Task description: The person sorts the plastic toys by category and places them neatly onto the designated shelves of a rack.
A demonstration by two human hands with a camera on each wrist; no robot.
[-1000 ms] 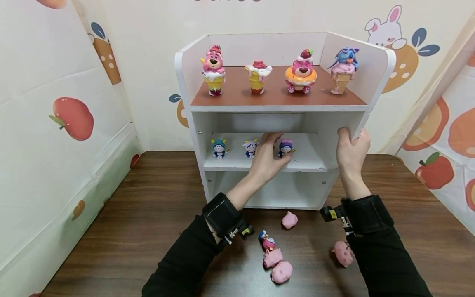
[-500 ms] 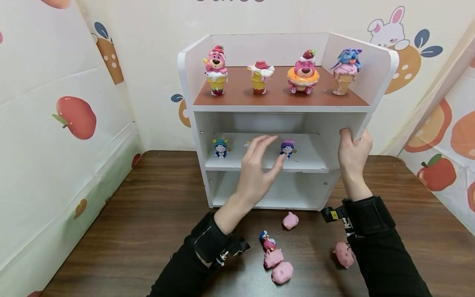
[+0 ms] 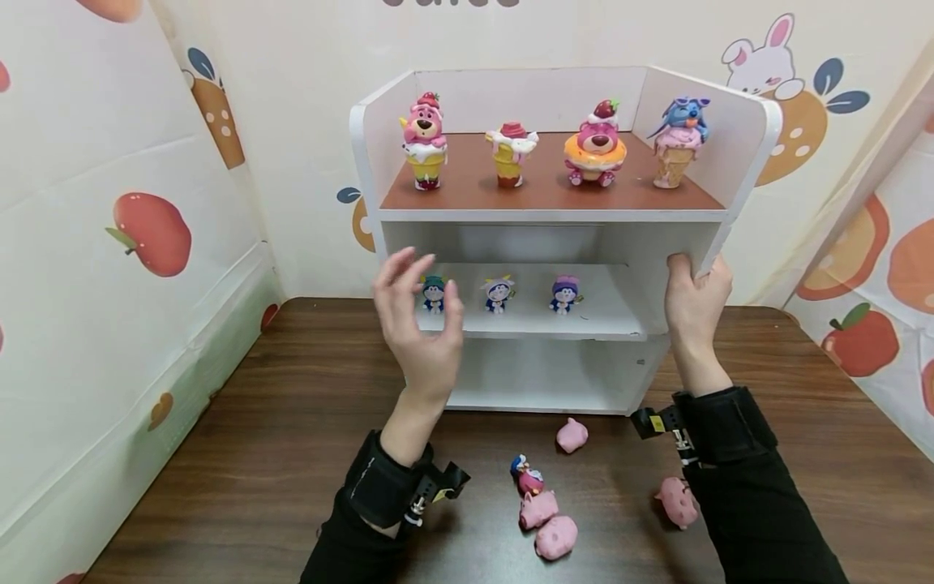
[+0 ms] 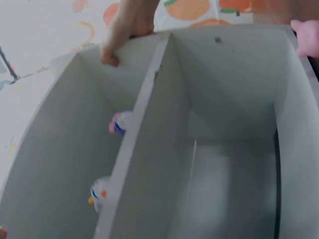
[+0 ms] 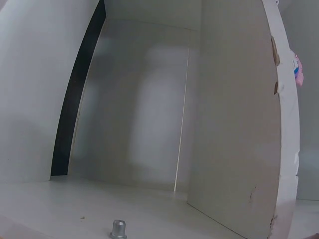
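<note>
My left hand (image 3: 422,332) is raised before the left end of the middle shelf, its fingers bent and its thumb apart. Between them shows a small figurine with a green hat (image 3: 434,294), partly covered by the hand. To its right stand a white-hatted figurine (image 3: 499,294) and a purple-hatted figurine (image 3: 565,294), both upright. My right hand (image 3: 696,312) grips the front edge of the white shelf unit's (image 3: 550,216) right side panel; its fingertips are hidden. In the left wrist view, two figurines show beyond the shelf board's edge.
Several larger ice-cream figurines, among them a pink bear on a cone (image 3: 425,146), stand on the brown top shelf (image 3: 467,191). On the wooden table (image 3: 292,454) in front lie several pink pig toys, one pig (image 3: 572,435) close to the unit, and a small blue-and-pink figurine (image 3: 527,475).
My left hand has drawn back from the purple-hatted figurine and moved left to the green-hatted one. The white-hatted figurine is uncovered again. My right hand keeps its grip.
</note>
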